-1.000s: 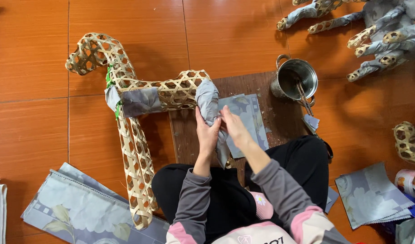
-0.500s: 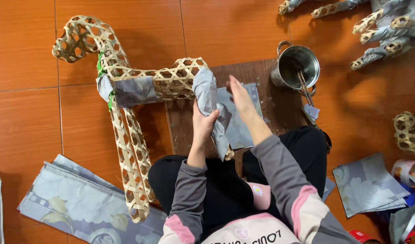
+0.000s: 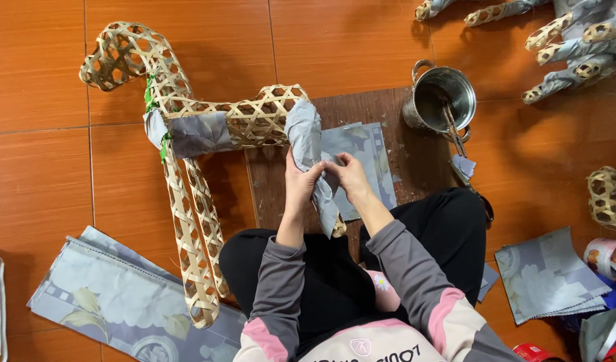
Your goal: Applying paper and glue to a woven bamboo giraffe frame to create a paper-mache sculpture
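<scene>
A woven bamboo animal frame (image 3: pixel 187 114) lies on the orange floor, head at the upper left, long legs pointing toward me. Grey-blue paper covers its chest and its rear end. My left hand (image 3: pixel 300 184) grips the paper-wrapped rear leg (image 3: pixel 311 151) from the left. My right hand (image 3: pixel 348 173) presses a grey paper strip onto the same leg from the right, fingertips pinched. A stack of grey floral paper pieces (image 3: pixel 361 154) lies on the dark wooden board (image 3: pixel 415 161) under my hands.
A metal pot (image 3: pixel 442 100) with a brush in it stands on the board's far right corner. Several paper-covered bamboo legs (image 3: pixel 569 40) lie at the top right. Floral paper sheets (image 3: pixel 113 288) lie at the lower left, more paper (image 3: pixel 549 275) and tape rolls (image 3: pixel 609 258) at the lower right.
My right hand has come down from the upper part of the wrapped leg to meet my left hand lower on it. The frame has shifted slightly in view.
</scene>
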